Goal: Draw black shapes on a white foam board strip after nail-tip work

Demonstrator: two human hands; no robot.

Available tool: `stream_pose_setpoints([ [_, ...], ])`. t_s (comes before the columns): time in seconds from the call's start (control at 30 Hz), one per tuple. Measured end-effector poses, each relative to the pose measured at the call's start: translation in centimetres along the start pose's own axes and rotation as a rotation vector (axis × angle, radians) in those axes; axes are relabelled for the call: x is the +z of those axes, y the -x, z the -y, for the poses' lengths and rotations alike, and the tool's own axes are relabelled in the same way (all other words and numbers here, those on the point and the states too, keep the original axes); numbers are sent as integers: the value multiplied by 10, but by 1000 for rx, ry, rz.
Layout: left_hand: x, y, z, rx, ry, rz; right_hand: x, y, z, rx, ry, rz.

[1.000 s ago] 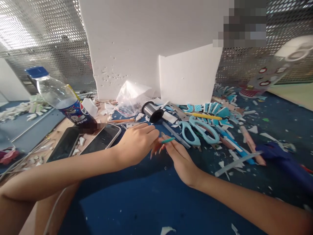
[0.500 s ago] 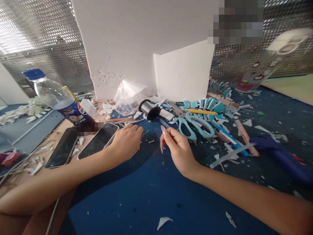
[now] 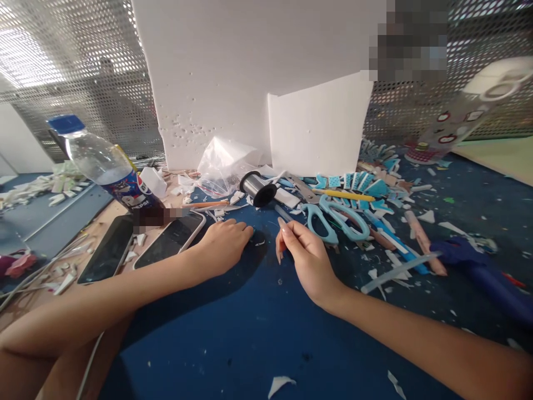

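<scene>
My left hand (image 3: pixel 225 247) rests low over the blue mat, back of the hand up and fingers curled. A sliver of a small teal piece (image 3: pixel 252 231) shows at its fingertips; the rest is hidden. To the right, apart from it, my right hand (image 3: pixel 310 258) has thumb and forefinger pinched together, the other fingers curled. What that pinch holds, if anything, is too fine to make out. Beyond the hands lies a spool of silvery wire or thread (image 3: pixel 257 189). Light-blue-handled scissors (image 3: pixel 345 219) lie just behind my right hand.
Two phones (image 3: pixel 106 250) and a Pepsi bottle (image 3: pixel 120 180) are at left. White foam boards (image 3: pixel 318 128) stand behind a plastic bag (image 3: pixel 222 161). A yellow pencil-like stick (image 3: pixel 345 194), a dark-blue glue gun (image 3: pixel 487 272), a clear bottle (image 3: pixel 452 125) and scattered scraps are at right.
My hands were together at the teal piece; they have since moved apart. The teal piece has gone left with my left hand, and my right hand stays pinched.
</scene>
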State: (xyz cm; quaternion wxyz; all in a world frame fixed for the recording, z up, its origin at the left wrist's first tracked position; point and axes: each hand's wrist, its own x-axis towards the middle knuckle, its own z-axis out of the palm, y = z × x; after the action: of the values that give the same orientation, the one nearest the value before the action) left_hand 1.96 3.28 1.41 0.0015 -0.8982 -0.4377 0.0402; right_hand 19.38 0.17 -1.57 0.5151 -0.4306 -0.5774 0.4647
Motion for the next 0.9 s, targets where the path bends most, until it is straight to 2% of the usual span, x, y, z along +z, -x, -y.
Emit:
stream_pose_setpoints([
  [0.17,-1,13,-5,-69,190,-151,0,2,4,-27,8,10],
  [0.27,4,27,-15,-110,393,-225,0,5,8,-40,27,34],
  [0.3,7,31,-18,-116,536,-224,0,6,8,-44,36,43],
  [0.33,10,34,-22,-146,834,-202,0,7,9,-48,48,51],
  [0.4,14,36,-26,-202,1260,-166,0,10,9,-59,77,72],
  [0.47,17,35,-27,-246,1514,-132,-1,11,8,-70,98,109],
  [0.57,19,32,-25,-276,1643,-92,-1,11,7,-66,106,191],
  [0.73,18,31,-21,-255,1753,-37,-2,7,9,21,103,330],
  [0.9,20,29,-19,-259,1790,-37,-2,5,13,17,119,373],
])
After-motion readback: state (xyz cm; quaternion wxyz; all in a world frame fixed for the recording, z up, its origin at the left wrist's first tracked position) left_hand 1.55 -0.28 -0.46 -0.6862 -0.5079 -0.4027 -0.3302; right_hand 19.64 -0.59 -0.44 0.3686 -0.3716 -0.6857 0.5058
